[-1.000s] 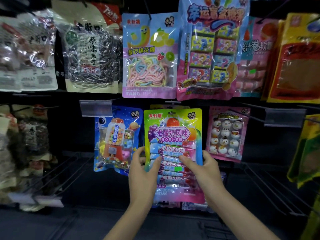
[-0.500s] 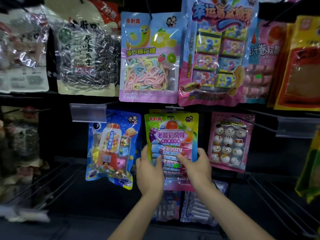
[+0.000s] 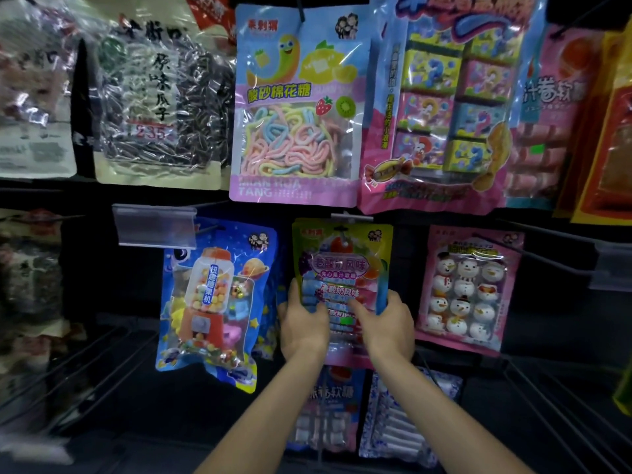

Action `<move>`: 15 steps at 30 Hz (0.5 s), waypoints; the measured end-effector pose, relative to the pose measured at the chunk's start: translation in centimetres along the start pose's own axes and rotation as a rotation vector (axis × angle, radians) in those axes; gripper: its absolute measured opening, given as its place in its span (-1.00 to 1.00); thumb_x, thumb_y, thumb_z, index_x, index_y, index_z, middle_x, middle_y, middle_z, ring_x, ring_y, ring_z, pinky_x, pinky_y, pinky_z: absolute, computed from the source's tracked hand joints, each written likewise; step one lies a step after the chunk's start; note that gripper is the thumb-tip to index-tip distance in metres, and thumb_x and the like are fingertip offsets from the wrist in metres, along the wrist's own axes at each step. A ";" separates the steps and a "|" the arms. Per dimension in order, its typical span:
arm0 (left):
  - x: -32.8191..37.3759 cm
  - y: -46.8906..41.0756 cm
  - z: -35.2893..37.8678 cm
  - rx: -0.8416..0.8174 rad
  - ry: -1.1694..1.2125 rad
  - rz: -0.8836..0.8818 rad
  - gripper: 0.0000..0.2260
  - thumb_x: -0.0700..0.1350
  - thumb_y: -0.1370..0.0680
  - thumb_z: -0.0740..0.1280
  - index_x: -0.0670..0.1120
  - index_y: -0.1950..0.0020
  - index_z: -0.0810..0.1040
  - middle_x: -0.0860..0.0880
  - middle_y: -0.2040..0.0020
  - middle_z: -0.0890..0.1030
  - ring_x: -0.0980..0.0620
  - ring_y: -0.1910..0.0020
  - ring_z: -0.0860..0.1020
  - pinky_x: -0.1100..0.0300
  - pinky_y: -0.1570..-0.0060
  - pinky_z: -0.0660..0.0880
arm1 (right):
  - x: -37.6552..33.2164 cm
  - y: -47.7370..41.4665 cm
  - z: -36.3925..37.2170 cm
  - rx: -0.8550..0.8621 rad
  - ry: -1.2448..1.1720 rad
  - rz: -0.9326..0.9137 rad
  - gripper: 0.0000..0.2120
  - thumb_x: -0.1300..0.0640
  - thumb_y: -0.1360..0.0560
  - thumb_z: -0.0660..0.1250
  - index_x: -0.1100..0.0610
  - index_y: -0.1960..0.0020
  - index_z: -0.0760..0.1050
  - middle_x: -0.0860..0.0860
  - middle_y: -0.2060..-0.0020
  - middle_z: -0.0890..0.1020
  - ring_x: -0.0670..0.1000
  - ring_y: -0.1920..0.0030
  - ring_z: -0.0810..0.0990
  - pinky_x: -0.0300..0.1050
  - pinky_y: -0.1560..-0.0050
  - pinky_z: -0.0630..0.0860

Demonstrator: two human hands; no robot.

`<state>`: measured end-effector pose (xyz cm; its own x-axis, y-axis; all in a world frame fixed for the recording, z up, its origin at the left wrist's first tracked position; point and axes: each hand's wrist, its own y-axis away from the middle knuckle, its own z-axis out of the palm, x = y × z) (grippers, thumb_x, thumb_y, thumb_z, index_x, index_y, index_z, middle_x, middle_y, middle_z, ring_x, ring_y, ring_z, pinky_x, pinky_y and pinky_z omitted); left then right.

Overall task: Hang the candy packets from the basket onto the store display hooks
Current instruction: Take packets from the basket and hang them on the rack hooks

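A green-and-yellow candy packet (image 3: 342,261) with purple grapes and rows of wrapped sweets is held upright against the dark display, its top hole at a hook (image 3: 345,230) under the upper row. My left hand (image 3: 302,326) grips its lower left edge, thumb on the front. My right hand (image 3: 386,323) grips the lower right edge, fingers spread over the front. The basket is out of view.
A blue gumball packet (image 3: 212,302) hangs to the left and a pink snowman packet (image 3: 468,289) to the right. Above hang a worm-candy packet (image 3: 297,107) and a large pink-blue box packet (image 3: 448,97). Bare wire hooks (image 3: 554,405) jut out lower right. More packets (image 3: 325,412) hang below.
Both hands have pushed the green packet further back and up toward the hook. The camera has moved closer and the view has shifted slightly.
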<state>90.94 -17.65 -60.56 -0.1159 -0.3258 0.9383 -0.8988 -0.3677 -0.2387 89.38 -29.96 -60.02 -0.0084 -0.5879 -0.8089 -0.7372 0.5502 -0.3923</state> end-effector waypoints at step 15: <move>0.2 -1.3 0.9 -0.005 0.005 -0.023 -0.39 -0.07 -0.62 0.32 0.11 -0.65 0.20 -0.21 -0.42 0.39 -0.30 -0.36 0.48 -0.18 -0.29 0.52 | 0.1 -1.5 1.5 -0.042 -0.020 -0.018 -0.47 -0.34 -0.40 0.52 0.05 -0.10 0.56 0.05 0.06 0.64 0.14 0.10 0.66 0.02 0.19 0.63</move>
<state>92.47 -18.07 -60.26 -0.0972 -0.3133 0.9447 -0.9034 -0.3706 -0.2158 91.54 -29.98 -60.20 0.0182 -0.5856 -0.8104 -0.7647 0.5140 -0.3886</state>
